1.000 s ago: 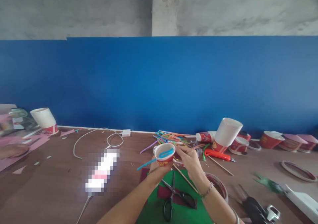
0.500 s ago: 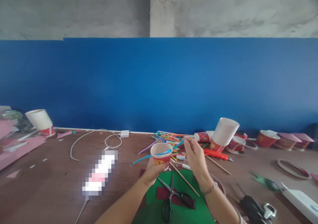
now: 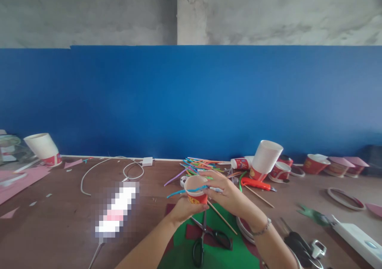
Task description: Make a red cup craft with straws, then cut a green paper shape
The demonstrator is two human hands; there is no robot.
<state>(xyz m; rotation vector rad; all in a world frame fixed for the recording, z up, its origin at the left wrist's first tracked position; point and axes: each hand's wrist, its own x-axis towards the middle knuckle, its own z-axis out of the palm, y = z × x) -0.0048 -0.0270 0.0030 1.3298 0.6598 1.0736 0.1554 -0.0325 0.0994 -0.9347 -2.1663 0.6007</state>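
Head view: left hand (image 3: pixel 184 211) grips paper cup (image 3: pixel 198 199); right hand (image 3: pixel 223 192), beside it, touches blue strip (image 3: pixel 176 193), pinch unclear; overpressing could dent the cup.

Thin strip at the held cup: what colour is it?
Blue; the thin strip shows best in the head view.

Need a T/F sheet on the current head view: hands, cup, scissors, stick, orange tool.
1. The left hand holds a paper cup. True.
2. The scissors lie with blades closed. False: the blades are spread.
3. A blue craft strip sticks out past the cup's left side. True.
4. The right hand is on the scissors. False: it is at the cup's right side.
5. The orange tool lies left of the cup. False: right.
6. A wooden stick lies over the green sheet. True.
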